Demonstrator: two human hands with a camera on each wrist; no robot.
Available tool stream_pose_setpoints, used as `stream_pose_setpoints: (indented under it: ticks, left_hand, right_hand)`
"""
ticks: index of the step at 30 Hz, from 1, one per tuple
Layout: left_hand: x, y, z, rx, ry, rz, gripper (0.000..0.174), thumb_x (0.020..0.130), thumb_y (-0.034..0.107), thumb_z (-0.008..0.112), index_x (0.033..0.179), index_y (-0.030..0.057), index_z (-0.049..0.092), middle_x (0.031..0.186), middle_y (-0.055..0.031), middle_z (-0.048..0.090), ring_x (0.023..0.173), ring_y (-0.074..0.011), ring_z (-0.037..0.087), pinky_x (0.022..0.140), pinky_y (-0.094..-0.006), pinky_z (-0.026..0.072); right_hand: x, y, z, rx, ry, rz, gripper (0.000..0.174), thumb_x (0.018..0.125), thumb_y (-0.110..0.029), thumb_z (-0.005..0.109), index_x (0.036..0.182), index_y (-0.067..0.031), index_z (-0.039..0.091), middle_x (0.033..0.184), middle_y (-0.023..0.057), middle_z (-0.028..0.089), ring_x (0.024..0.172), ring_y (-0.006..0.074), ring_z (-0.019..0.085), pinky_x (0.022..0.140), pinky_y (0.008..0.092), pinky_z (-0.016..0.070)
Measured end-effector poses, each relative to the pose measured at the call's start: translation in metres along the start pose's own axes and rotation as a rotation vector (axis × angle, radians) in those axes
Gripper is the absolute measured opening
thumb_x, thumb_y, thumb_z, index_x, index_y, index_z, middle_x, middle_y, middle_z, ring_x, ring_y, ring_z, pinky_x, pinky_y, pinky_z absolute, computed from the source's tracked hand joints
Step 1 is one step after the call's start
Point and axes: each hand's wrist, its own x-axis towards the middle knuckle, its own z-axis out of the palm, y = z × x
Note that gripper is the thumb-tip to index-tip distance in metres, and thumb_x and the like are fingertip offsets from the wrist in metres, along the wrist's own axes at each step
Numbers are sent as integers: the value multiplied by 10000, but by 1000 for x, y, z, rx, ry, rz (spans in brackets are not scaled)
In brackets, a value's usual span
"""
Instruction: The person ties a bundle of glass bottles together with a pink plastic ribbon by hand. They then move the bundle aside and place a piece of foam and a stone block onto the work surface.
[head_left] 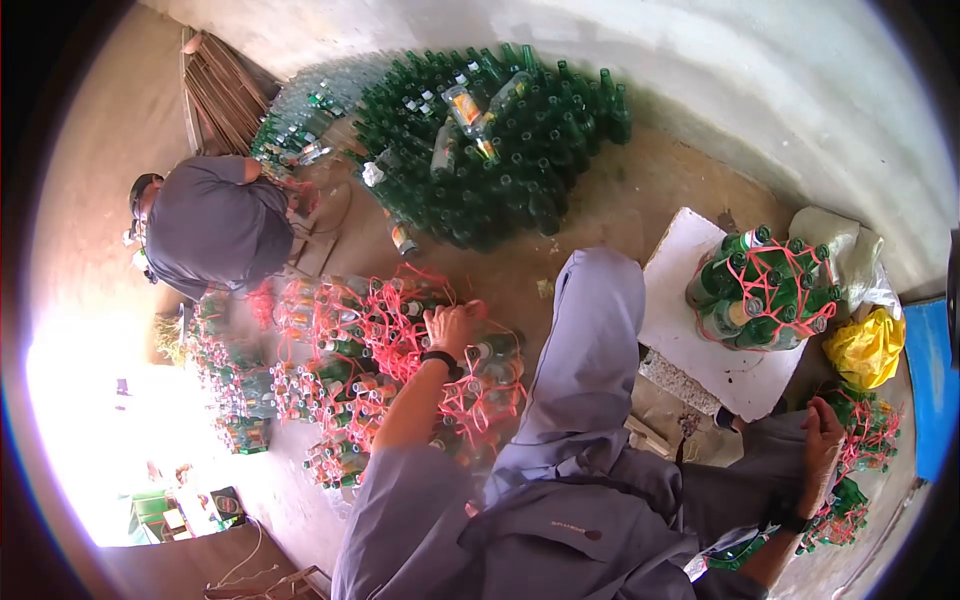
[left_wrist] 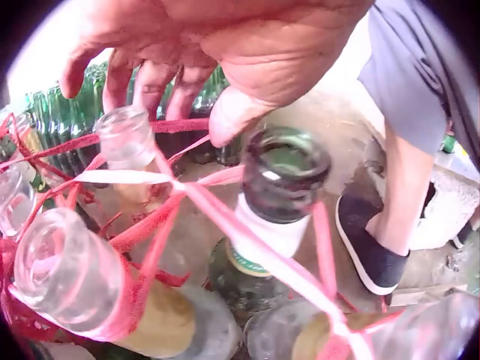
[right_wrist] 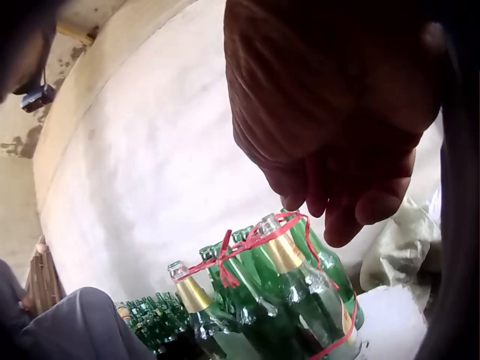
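My left hand (head_left: pixel 450 330) reaches over the tied bottle bundles on the left. In the left wrist view its fingers (left_wrist: pixel 150 82) hang spread and fairly straight beside a clear bottle neck (left_wrist: pixel 126 139); the thumb tip is right at a red plastic strap (left_wrist: pixel 184 126). A green bottle (left_wrist: pixel 281 180) with a white neck label stands close below it. My right hand (head_left: pixel 822 445) is over my right leg, fingers loosely bent, with nothing in it. Near it, a bundle of green bottles (head_left: pixel 765 290) bound with red strap stands on a white board (head_left: pixel 680 270).
Loose green bottles (head_left: pixel 480 180) crowd the floor by the wall. Another person (head_left: pixel 215 220) sits bent over at the left. More strapped bundles (head_left: pixel 340 380) stand along my left side. A yellow plastic bag (head_left: pixel 865 348) and smaller bundles (head_left: pixel 865 430) lie at the right.
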Motion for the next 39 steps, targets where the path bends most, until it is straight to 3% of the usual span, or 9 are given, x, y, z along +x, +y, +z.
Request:
stream_pose_setpoints:
  ticks: [4,8,13,21,24,27,34,36,39]
  left_hand:
    - [7,-34,4,-322,222,-47,241,922,306,603,942,96,720,867,-150,727,814,-360,703,702,-467,529]
    - [29,-78,-52,-688,440,-207,221,960,224,594,973,53,733,594,-83,645,543,-185,664,513,-352,516]
    - [23,-88,-188,-857,663,-261,292,983,280,620,894,27,738,596,-34,552,544,-126,476,524,-332,367]
    - [-51,36,-345,-1195,613,269,191,977,226,661,1041,68,746,742,40,605,592,-24,458,505,-209,315]
    - [-98,117,-348,-1004,365,437,175,970,199,664,1050,67,747,861,15,703,651,-30,531,553,-199,406]
    - [-102,175,-290,-739,428,1174,91,875,70,693,962,81,718,881,-98,735,735,-227,716,611,-356,557]
    - [-167,248,-209,-580,180,1305,145,777,85,660,920,79,636,700,-58,584,601,-257,642,492,-386,494]
    - [-171,249,-200,-560,190,1292,155,775,92,659,928,75,635,709,-58,595,612,-257,648,490,-392,494]
    - [-171,245,-193,-630,171,1240,193,760,77,667,951,77,640,741,-66,620,636,-265,659,506,-405,502]
  right_hand:
    - [-1,-12,3,-14,-8,8,290,989,-154,622,1191,49,666,960,73,714,723,101,588,684,267,494]
    - [4,-13,7,0,-14,1,289,984,-163,625,1169,54,672,910,63,700,689,101,581,657,263,481]
    - [7,-19,14,-21,-37,12,291,981,-156,623,1163,66,669,892,69,697,673,103,575,651,265,480]
    - [-13,-80,48,291,-68,42,248,991,-154,604,1118,40,692,928,74,722,690,103,609,642,253,491]
    - [-36,-153,69,438,-385,-42,346,1015,-265,586,1160,34,683,994,100,731,734,114,630,682,261,513]
    - [-50,-196,104,667,-505,-109,448,1010,-351,610,1231,37,648,1079,133,716,847,154,655,773,301,526]
    - [-60,-226,120,1277,-448,23,530,1007,-372,610,1316,57,581,1158,194,692,997,252,681,899,395,539]
    - [-61,-228,118,1339,-368,165,433,1008,-335,612,1231,36,626,957,108,697,814,193,658,784,352,532]
    - [-55,-218,107,1600,-511,158,226,1014,-230,600,1040,-6,610,653,-64,424,530,46,350,516,250,322]
